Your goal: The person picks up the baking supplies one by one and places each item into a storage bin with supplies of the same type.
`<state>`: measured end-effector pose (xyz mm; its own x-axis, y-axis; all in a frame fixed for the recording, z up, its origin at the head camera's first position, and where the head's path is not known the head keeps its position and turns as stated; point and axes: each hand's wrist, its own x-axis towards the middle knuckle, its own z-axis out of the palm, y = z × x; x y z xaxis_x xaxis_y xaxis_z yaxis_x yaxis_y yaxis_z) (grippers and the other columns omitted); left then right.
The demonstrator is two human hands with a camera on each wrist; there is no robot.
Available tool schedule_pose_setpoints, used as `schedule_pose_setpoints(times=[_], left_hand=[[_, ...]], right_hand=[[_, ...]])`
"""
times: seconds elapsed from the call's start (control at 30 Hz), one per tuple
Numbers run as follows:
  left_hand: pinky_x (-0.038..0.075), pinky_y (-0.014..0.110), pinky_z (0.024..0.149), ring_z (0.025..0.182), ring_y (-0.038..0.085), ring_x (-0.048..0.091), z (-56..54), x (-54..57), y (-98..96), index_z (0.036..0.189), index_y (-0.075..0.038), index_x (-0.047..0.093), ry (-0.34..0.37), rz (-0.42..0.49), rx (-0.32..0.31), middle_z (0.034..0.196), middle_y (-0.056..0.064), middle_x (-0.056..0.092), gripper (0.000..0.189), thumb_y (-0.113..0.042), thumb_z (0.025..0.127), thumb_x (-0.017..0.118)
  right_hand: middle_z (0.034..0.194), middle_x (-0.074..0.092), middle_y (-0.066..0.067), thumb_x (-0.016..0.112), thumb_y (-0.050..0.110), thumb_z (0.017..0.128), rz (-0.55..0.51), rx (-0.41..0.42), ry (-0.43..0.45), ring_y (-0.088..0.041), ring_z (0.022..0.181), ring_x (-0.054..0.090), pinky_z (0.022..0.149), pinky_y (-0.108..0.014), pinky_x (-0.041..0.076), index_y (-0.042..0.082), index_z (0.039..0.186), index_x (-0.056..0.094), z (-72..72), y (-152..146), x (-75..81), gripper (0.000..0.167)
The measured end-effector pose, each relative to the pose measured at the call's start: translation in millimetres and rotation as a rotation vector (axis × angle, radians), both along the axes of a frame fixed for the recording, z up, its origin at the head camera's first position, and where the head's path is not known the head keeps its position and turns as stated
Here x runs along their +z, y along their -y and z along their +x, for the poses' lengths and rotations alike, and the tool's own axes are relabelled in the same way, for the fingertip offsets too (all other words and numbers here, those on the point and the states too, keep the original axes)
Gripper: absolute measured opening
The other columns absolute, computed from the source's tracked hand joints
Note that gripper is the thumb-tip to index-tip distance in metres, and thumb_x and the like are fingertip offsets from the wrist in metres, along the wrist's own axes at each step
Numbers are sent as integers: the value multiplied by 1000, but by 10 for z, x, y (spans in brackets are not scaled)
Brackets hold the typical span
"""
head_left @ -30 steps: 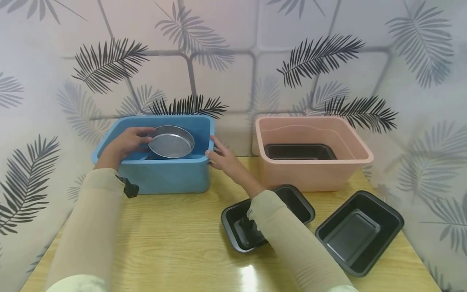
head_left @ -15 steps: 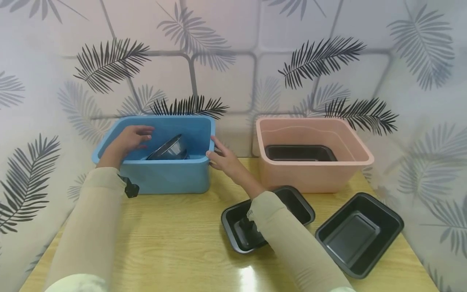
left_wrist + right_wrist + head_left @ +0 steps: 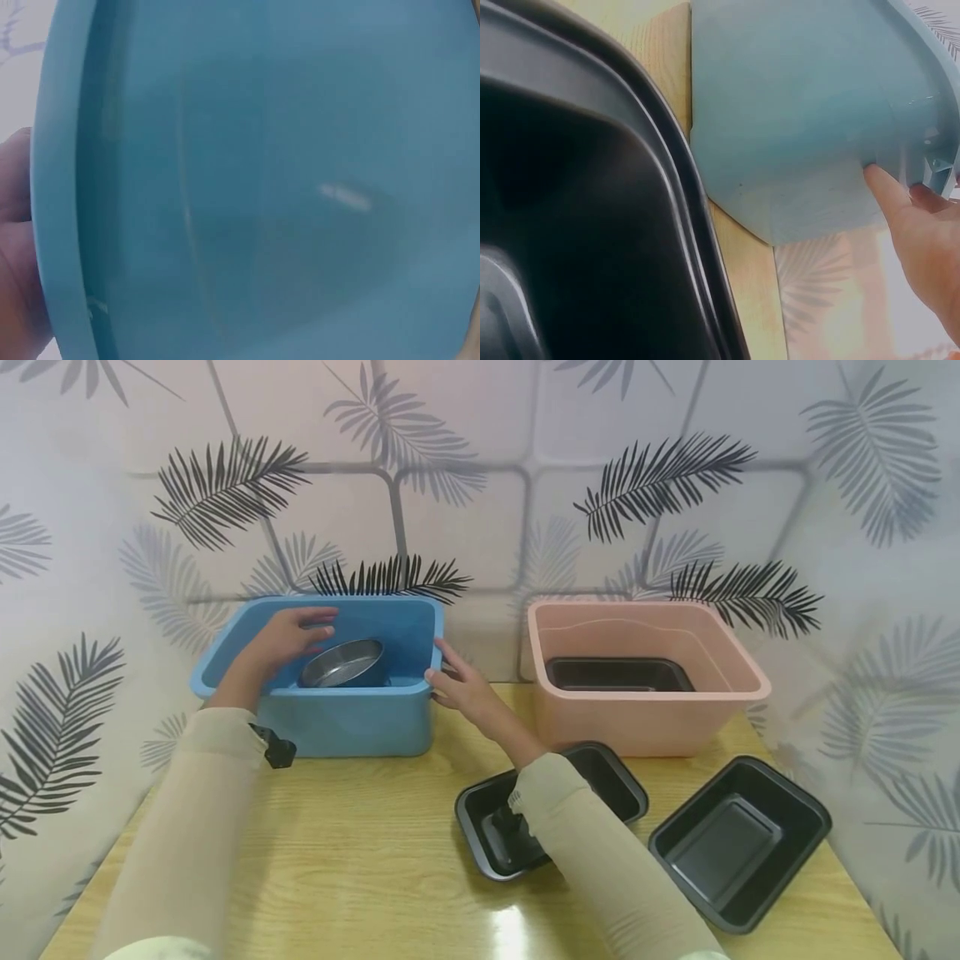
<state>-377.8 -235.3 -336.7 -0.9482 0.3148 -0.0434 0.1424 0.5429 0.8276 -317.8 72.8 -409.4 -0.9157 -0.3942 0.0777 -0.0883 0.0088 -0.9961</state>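
In the head view a round metal cake pan (image 3: 347,663) leans at a tilt inside the blue plastic bin (image 3: 337,723). My left hand (image 3: 288,639) hovers over the bin's left part, just above and left of the pan, fingers extended and holding nothing. At the bin's right front corner my right hand (image 3: 465,693) grips the rim. The right wrist view has the thumb of that hand (image 3: 922,240) against the bin's outer wall, other fingers at the rim. The left wrist view is filled by the bin's wall (image 3: 262,187), with part of the left hand (image 3: 16,247) beyond the rim.
A pink bin (image 3: 622,722) stands at the right with a dark rectangular pan (image 3: 618,674) inside. Two black loaf pans lie on the wooden table: one loaf pan (image 3: 480,810) under the right forearm, another loaf pan (image 3: 738,843) farther right. A leaf-patterned backdrop (image 3: 480,527) closes the back.
The cake pan went from facing up beside the left hand to tipping down and settling tilted in the blue bin. My left hand let go and shifted slightly right. The right hand stayed put.
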Motion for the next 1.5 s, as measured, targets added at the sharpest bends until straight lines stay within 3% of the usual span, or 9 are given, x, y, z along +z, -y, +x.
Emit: schedule_pose_setpoints(times=[0.37,0.57,0.77,0.9,1.17,1.33,1.5], left_hand=[[40,56,115,147,35,37,151,130,-376,156,-6,36,-33,115,-51,161,17,36,54,-21,107,52],[42,55,114,144,31,42,267,203,-639,154,-11,42,-43,116,-55,157,14,43,55,-30,105,56],[42,54,114,141,32,46,392,236,-896,152,-12,46,-49,157,-106,155,11,47,50,-28,105,55],[44,52,113,138,30,50,467,201,-1072,150,-11,49,-64,192,-138,153,11,50,48,-27,105,56],[49,50,109,131,29,56,615,106,-1430,149,-14,51,-82,206,-220,151,8,53,46,-29,105,56],[49,48,108,129,29,58,597,-11,-1666,148,-13,51,-86,230,-226,148,8,55,46,-26,104,57],[50,49,106,123,30,63,635,-49,-1911,146,-11,53,-137,178,-206,146,9,58,44,-24,105,55]], right_hand=[[164,31,-12,58,28,103,-4,-52,-27,-29,146,40,110,-49,47,26,162,24,2,-11,-29,68],[159,38,-13,58,32,103,78,-77,-72,-32,141,46,108,-53,48,21,161,27,29,-54,19,67],[152,48,-15,60,30,102,131,-83,-121,-33,133,54,104,-51,52,18,159,30,93,-163,123,65],[147,53,-16,59,29,102,151,-66,-137,-34,130,56,104,-51,51,18,160,30,162,-298,205,65],[143,58,-2,59,49,99,319,-49,-167,-23,133,54,110,-51,46,33,158,33,415,-693,303,66],[138,61,-3,60,44,101,340,-65,-199,-25,133,54,111,-54,44,27,154,41,591,-938,319,59],[140,62,-7,62,39,101,359,-94,-211,-27,131,56,108,-52,48,20,149,49,782,-1204,351,54]])
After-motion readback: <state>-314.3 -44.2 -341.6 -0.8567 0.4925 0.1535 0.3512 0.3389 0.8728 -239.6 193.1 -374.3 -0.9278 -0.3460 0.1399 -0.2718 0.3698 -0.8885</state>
